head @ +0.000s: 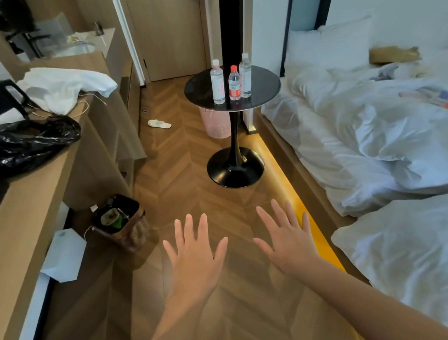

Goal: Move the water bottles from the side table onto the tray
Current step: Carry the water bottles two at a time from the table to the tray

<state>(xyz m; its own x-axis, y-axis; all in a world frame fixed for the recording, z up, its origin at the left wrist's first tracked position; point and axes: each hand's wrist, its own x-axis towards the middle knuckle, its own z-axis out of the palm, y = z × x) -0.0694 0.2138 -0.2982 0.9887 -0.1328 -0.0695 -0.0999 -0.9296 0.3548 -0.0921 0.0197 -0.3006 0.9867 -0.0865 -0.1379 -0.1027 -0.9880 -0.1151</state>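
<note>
While both hands hover empty over the herringbone floor [172, 154], unmade bed [387, 124] fills the right and a long wooden counter [18, 222] the left. Round black surface [262, 86] beside the bed carries three upright water bottles [234, 83]. Left hand [196, 259] and right hand [288, 240] flat, fingers spread.

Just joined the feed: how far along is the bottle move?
Nothing is done yet: all three water bottles stand on the side table. Nothing is in hand; the left hand and right hand are open and empty. All three bottles remain to move. No tray is visible.
</note>
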